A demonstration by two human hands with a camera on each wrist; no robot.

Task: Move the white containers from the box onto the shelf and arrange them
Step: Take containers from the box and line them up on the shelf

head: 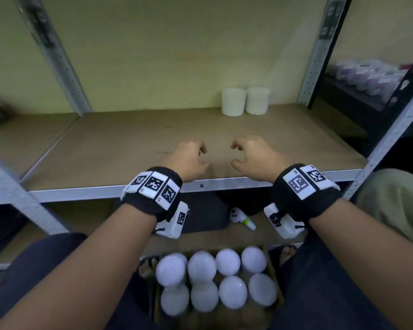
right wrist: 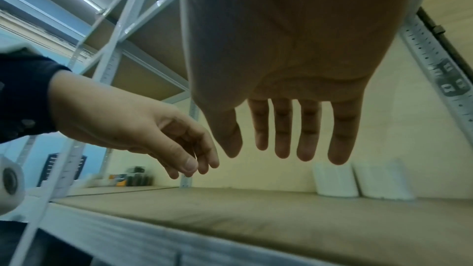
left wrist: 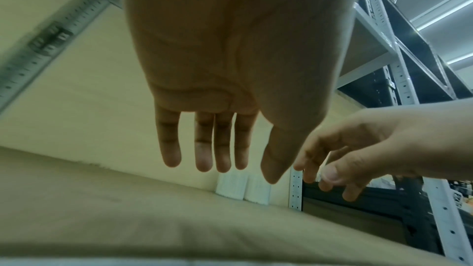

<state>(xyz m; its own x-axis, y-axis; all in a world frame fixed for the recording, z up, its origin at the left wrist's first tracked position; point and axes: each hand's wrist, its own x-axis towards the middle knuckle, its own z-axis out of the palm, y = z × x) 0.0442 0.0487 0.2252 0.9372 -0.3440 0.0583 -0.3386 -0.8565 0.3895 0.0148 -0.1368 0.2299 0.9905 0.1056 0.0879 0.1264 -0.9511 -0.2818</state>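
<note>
Two white containers (head: pixel 246 101) stand side by side at the back right of the brown shelf board (head: pixel 119 148); they also show small in the left wrist view (left wrist: pixel 243 188) and at the right in the right wrist view (right wrist: pixel 361 181). My left hand (head: pixel 191 156) and right hand (head: pixel 250 153) hover empty over the shelf's front, fingers relaxed and hanging down, a small gap between them. Below, a cardboard box (head: pixel 270 313) holds several white containers (head: pixel 215 279) seen from above by their round lids.
Grey metal uprights (head: pixel 315 55) frame the shelf, and a metal rail (head: pixel 105 190) runs along its front edge. A white controller (head: pixel 241 217) lies on the lower level. Purple-labelled packs (head: pixel 365 75) sit on the neighbouring rack at the right.
</note>
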